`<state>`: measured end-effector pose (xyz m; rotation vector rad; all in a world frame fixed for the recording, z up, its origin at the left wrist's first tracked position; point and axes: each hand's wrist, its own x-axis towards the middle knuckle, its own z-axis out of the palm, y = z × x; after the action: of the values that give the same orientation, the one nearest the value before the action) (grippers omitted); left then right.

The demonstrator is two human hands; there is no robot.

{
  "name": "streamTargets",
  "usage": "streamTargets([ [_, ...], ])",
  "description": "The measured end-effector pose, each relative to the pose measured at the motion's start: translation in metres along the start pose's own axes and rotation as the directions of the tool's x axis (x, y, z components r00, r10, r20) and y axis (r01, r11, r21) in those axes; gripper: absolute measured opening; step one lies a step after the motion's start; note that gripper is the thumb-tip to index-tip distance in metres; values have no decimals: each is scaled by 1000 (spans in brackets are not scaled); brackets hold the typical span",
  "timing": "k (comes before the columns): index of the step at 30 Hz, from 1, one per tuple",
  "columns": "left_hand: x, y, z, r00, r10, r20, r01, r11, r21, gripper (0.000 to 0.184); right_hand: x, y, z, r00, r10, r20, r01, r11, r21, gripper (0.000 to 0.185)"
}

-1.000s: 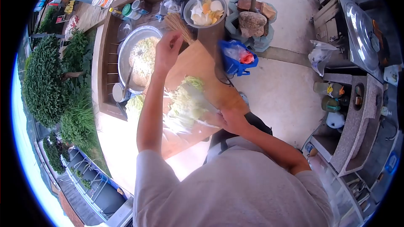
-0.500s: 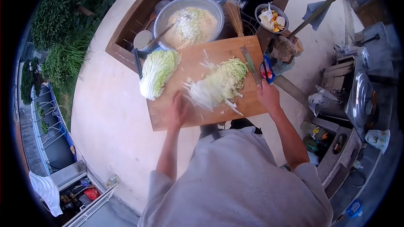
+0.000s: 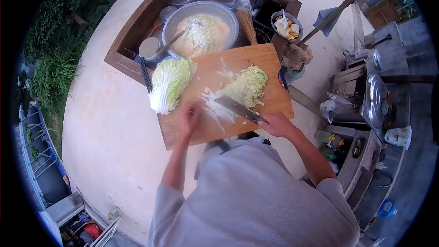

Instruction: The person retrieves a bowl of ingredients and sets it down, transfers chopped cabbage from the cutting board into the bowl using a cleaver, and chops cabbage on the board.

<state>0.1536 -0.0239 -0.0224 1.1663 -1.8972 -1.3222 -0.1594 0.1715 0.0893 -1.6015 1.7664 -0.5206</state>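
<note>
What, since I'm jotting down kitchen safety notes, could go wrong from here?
The knife in the right hand points leftward, so the left hand might get nicked if it reaches in. The cabbage piece lies at the left edge of the cutting board and could tip off if bumped.

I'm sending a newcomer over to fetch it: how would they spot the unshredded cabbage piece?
Find the wooden cutting board beside the big round bowl. The cabbage piece lies at its left edge in the picture, just beyond the left hand. Unlike the shredded heap on the same board, it is one chunk, white at the near end and pale green at the far end.
</note>
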Motion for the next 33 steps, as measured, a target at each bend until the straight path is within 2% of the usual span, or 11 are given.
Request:
streamTargets([
  [4, 66, 1, -23, 990, 40, 137, -43, 999, 15, 33, 5, -15, 18, 980, -82, 180, 94, 994, -61, 18],
  [5, 86, 4, -20, 981, 40, 189, -41, 999, 3, 34, 7, -13, 31, 979, -142, 143, 148, 988, -33, 16],
  [8, 147, 15, 4, 885, 335, 324, -387, 915, 112, 40, 11, -21, 50, 975, -155, 158, 157, 988, 0, 16],
  [9, 165, 18, 16, 866, 340, 367, -408, 905, 123, 43, 12, -30, 48, 971, -84, 222, 88, 996, -5, 15],
  [14, 216, 6, 92, 729, 304, 613, -453, 886, 100, 55, 13, -24, 57, 976, 4, 220, 11, 998, -64, 17],
  [15, 209, 11, 95, 679, 355, 643, -522, 849, 82, 56, 12, -22, 54, 975, 26, 222, -11, 998, -68, 17],
  [18, 178, 24, 94, 523, 387, 759, -509, 857, -85, 55, 9, -6, 51, 976, 107, 188, -87, 989, -116, 17],
  [19, 165, 22, 91, 475, 423, 771, -618, 785, -50, 55, 10, -11, 36, 965, 171, 198, -149, 981, -121, 18],
  [22, 136, 20, 71, 507, 402, 763, -532, 842, -90, 59, 18, 5, 17, 973, 183, 144, -144, 958, -247, 17],
  [27, 116, 33, 46, 557, 330, 762, -459, 887, -49, 53, 52, 31, -2, 994, -59, 87, 87, 930, -358, 14],
  [33, 76, 9, 24, 705, 171, 688, -206, 978, -32, 49, 99, 27, -28, 961, -176, 212, 256, 852, -457, 13],
])
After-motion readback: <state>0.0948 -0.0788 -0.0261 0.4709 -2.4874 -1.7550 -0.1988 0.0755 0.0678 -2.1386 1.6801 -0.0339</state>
